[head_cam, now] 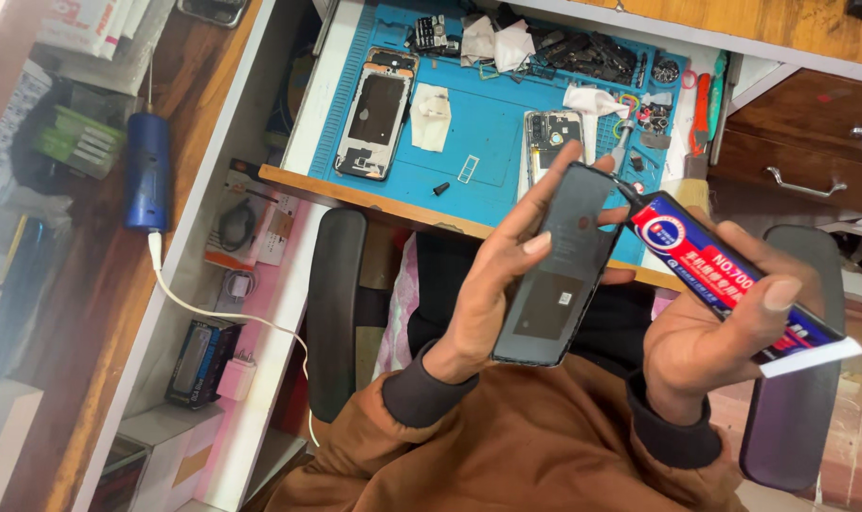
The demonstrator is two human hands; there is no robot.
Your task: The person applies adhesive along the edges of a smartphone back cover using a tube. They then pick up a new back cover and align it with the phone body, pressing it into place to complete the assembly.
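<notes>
a brown sleeve with dark cuffs (507,455) fills the bottom of the head view, closest to the lens. just above it, a dark phone back cover (559,265) is gripped on its edges by the left hand (492,294), thumb on one long side and fingers wrapped round the other, inner face turned up. the cover is held in the air over the lap, well short of the bench. a tube of adhesive (734,280), red, blue and white with a thin black nozzle, is clamped in the closed right hand (710,346); the nozzle tip is seen touching or very nearly touching the cover's upper right corner.

risks, as judged from this position: too much glue could be squeezed out if the tube is pressed hard, so that a blob spills inward over the cover instead of staying along the rim. the cover is pinched only at its edges, so it could twist or slip under the nozzle's push. glue could also be smeared onto the fingers lying along the rim.

counted: one back cover in hand, one tube, two hands. on the blue work mat (492,133) two opened phone bodies are seen, a larger one (376,114) at the left and a smaller one (552,137) partly hidden behind the fingertips. several white wipes (431,116) lie about the mat; small parts at the far edge are too cluttered to be counted. one blue cylindrical device (148,171) with a white cable (222,313) sits at the left.
</notes>
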